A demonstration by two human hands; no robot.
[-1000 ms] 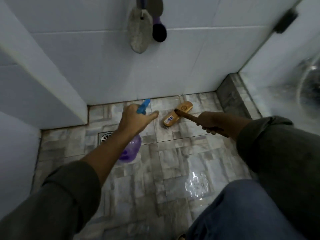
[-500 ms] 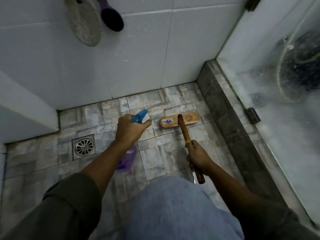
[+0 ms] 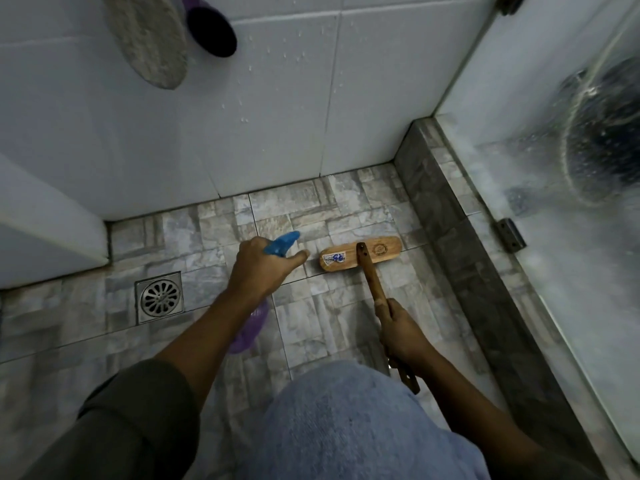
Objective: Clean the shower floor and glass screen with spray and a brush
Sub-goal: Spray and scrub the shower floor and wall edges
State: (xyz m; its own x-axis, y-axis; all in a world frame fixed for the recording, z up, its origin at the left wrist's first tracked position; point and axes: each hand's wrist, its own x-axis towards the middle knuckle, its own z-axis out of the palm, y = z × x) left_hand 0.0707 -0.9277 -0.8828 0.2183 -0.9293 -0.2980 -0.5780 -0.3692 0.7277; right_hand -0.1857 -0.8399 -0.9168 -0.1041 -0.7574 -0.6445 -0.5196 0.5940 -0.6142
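Right of the floor drain [image 3: 158, 296], a purple spray bottle [image 3: 251, 329] is gripped by the left hand [image 3: 263, 268]; a wooden brush [image 3: 360, 254] is gripped by the right hand [image 3: 403, 334].

I get only pieces of the spray bottle [image 3: 250, 328] left of the brush head [image 3: 389, 250] — a blue nozzle above the left hand [image 3: 263, 268], a purple sliver under the wrist, the rest behind the forearm. The bristles lie out of sight beneath the brush head, and its sticker [image 3: 334, 258] and round stamp [image 3: 380, 250] are too small to read. Nearer me, the right hand [image 3: 403, 332] covers part of the handle [image 3: 371, 278]. Far above the brush head, a grey pad [image 3: 149, 39] and a dark purple object [image 3: 211, 27] run off the top edge. To its right, a dark round shape [image 3: 609, 133] behind the wet glass screen [image 3: 571, 254] is just blur.
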